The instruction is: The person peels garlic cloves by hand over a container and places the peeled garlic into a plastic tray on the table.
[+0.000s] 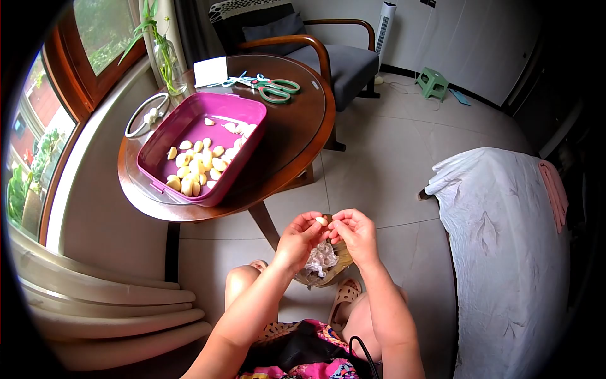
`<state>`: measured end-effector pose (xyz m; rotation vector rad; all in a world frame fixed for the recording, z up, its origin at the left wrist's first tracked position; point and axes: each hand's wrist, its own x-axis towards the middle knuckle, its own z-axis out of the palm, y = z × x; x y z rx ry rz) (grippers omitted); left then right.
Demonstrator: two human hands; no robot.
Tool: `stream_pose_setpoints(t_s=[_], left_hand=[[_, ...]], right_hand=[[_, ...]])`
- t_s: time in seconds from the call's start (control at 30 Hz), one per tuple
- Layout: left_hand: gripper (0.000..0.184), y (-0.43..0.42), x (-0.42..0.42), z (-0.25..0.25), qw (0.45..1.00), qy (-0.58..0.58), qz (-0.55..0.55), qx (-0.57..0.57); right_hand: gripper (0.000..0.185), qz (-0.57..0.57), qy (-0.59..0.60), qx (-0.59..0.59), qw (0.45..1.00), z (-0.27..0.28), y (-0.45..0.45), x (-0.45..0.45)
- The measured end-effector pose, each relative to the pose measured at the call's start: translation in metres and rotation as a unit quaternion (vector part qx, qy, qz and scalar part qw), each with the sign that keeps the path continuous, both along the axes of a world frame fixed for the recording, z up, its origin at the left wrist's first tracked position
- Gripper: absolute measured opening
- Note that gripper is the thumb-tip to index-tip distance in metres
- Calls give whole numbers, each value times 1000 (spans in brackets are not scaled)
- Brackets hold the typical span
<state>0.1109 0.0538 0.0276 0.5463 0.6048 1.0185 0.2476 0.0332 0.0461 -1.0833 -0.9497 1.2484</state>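
Observation:
Between the thumb and fingers of my left hand (300, 239) is a pale garlic clove (321, 221), held above the floor in front of my knees. My right hand (356, 234) is close beside it, thumb and fingertips pinched together; whatever they hold, if anything, is too small to make out. Below both hands stands a bin (344, 261) with papery whitish scraps (321, 258) in it, partly hidden by my hands. On the round table, a magenta plastic tray (243, 104) holds many peeled garlic cloves (197, 165) and some whiter pieces at its right side.
Green-handled scissors (278, 90), a white box (210, 72) and a glass vase (168, 66) with stems stand on the dark wooden table (303, 136). An armchair (344, 63) is behind it. A white-covered piece of furniture (499, 246) is at right, a green stool (432, 83) farther back.

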Motion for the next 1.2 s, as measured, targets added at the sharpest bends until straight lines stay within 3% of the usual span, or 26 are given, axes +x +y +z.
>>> stream_pose_setpoints(t_s=[0.17,0.43,0.63,0.73,0.83,1.03,1.13,1.2], left_hand=[[15,-2,5,-4,986,115,37,116],[11,-9,9,0,889,315,123,309],[14,-5,8,-8,944,240,73,212],[12,-6,8,-6,942,232,87,228],[14,-8,9,-6,898,300,106,304],[14,-6,7,-4,971,167,66,158],[15,-6,7,-3,976,149,63,143],[16,-5,8,-9,962,173,74,196]], right_hand=[[12,14,9,-25,1000,-3,1,0],[11,27,-99,-9,995,-6,1,3],[7,28,-47,-4,999,-4,2,5],[6,26,-75,-5,997,-4,2,4],[6,23,-100,1,995,-11,2,5],[7,27,-42,-2,999,-12,3,7],[7,30,-36,-6,999,-7,2,5],[7,23,-42,1,999,-7,3,3]])
